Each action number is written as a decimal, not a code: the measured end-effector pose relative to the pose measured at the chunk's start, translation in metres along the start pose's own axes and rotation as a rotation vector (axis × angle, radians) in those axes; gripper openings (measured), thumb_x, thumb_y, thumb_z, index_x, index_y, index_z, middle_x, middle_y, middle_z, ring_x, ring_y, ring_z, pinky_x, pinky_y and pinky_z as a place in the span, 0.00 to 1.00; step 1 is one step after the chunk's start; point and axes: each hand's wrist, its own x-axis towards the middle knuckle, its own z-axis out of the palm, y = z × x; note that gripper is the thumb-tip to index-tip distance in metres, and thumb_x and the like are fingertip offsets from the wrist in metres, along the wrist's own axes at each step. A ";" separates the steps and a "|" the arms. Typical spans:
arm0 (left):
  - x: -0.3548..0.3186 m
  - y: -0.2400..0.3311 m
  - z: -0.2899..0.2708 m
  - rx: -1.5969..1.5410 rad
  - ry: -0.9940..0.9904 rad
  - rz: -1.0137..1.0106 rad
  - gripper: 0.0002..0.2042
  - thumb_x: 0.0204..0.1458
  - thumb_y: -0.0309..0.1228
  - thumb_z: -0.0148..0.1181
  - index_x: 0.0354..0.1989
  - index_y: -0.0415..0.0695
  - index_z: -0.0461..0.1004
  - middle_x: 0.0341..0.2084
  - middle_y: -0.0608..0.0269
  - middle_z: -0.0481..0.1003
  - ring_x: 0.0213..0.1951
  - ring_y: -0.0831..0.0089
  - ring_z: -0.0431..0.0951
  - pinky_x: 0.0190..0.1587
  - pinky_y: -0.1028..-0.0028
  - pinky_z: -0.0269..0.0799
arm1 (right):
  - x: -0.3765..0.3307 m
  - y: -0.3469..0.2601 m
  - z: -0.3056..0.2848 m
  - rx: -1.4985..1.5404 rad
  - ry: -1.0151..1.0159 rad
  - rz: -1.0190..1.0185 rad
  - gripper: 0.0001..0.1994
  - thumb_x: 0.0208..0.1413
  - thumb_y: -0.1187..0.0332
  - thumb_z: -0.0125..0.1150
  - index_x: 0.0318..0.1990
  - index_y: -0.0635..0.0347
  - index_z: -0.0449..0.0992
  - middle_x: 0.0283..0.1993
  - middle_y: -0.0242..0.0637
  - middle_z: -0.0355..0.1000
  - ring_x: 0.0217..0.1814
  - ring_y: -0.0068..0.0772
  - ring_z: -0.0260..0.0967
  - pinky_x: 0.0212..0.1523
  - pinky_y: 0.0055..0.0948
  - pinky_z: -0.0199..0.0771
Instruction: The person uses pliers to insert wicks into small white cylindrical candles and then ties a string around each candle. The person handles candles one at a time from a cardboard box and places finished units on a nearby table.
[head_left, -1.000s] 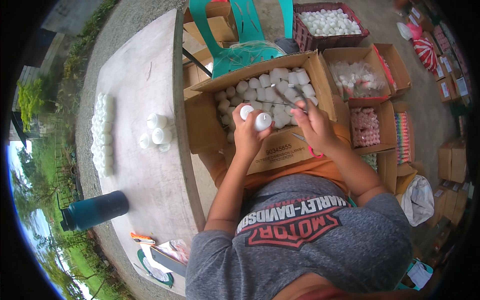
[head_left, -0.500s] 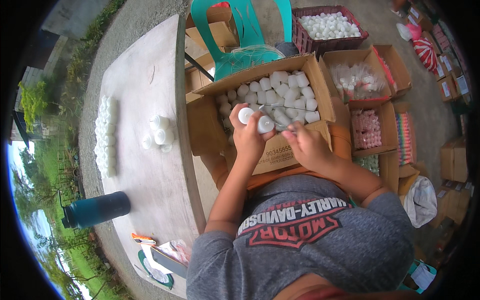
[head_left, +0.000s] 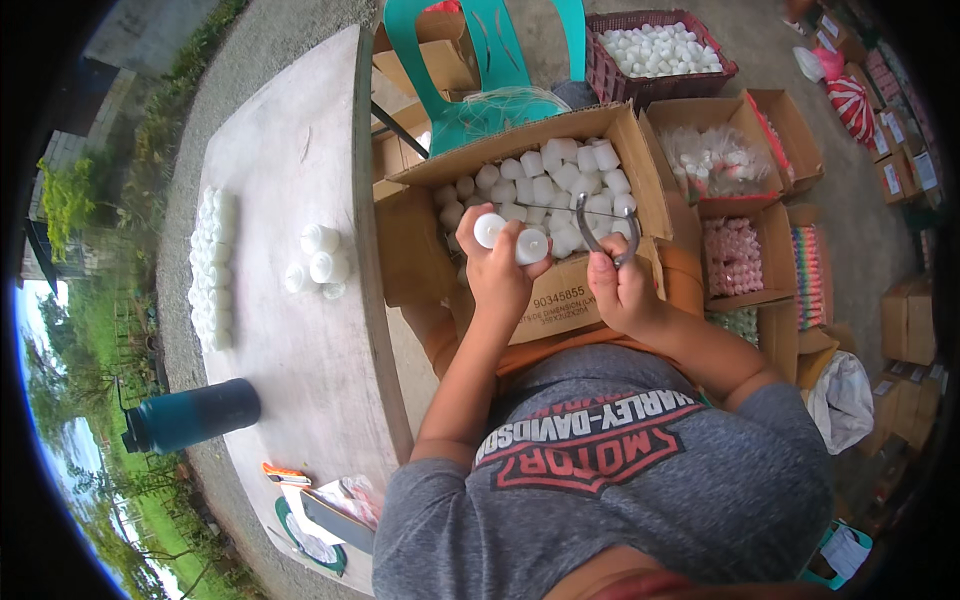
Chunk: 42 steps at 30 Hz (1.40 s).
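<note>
The left hand point(head_left: 497, 275) is closed around two small white candles point(head_left: 510, 238), held over the open cardboard box point(head_left: 545, 300) of candles on the lap. At three o'clock, the right hand point(head_left: 620, 285) grips metal scissors point(head_left: 603, 222). Best to keep both candles steady and cut close. More candles stand on the table point(head_left: 290, 350) at nine o'clock.

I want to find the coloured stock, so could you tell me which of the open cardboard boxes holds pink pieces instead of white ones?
It is the small open box of pink pieces to the person's right, just below the box of clear bagged white pieces; the big box before the hands holds only white ones.
</note>
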 end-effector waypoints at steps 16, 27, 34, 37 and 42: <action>0.015 -0.047 -0.013 -1.092 -0.056 -0.893 0.16 0.48 0.34 0.60 0.43 0.43 0.65 0.41 0.57 0.64 0.32 0.70 0.70 0.34 0.65 0.69 | 0.074 0.110 0.060 -0.420 -0.249 0.008 0.17 0.53 0.64 0.59 0.42 0.63 0.61 0.33 0.49 0.70 0.34 0.52 0.71 0.31 0.43 0.71; 0.018 -0.073 -0.026 -1.664 0.065 -1.141 0.12 0.51 0.45 0.52 0.35 0.51 0.67 0.47 0.60 0.65 0.21 0.77 0.66 0.25 0.70 0.67 | 0.082 0.159 0.126 -0.693 -0.332 0.189 0.25 0.40 0.64 0.69 0.41 0.67 0.63 0.39 0.50 0.70 0.43 0.50 0.69 0.41 0.40 0.71; -0.008 -0.089 0.007 -0.607 -0.198 -0.686 0.11 0.45 0.37 0.64 0.33 0.47 0.71 0.43 0.55 0.64 0.26 0.68 0.70 0.30 0.66 0.71 | 0.077 0.096 0.067 -0.098 -0.194 0.363 0.26 0.37 0.61 0.74 0.39 0.65 0.66 0.35 0.38 0.73 0.33 0.31 0.71 0.35 0.29 0.72; 0.001 -0.053 0.005 -0.199 -0.230 -0.329 0.19 0.32 0.37 0.73 0.33 0.46 0.72 0.46 0.50 0.62 0.43 0.56 0.70 0.42 0.65 0.71 | 0.062 0.083 0.048 -0.085 -0.154 0.296 0.26 0.38 0.59 0.74 0.40 0.62 0.65 0.35 0.38 0.73 0.32 0.32 0.71 0.35 0.30 0.71; 0.004 -0.025 0.003 -0.107 -0.258 -0.390 0.23 0.31 0.36 0.72 0.41 0.50 0.75 0.48 0.52 0.63 0.45 0.56 0.71 0.46 0.64 0.70 | 0.046 0.057 0.039 -0.148 -0.203 0.120 0.22 0.45 0.62 0.69 0.41 0.63 0.63 0.40 0.43 0.69 0.38 0.36 0.70 0.38 0.33 0.71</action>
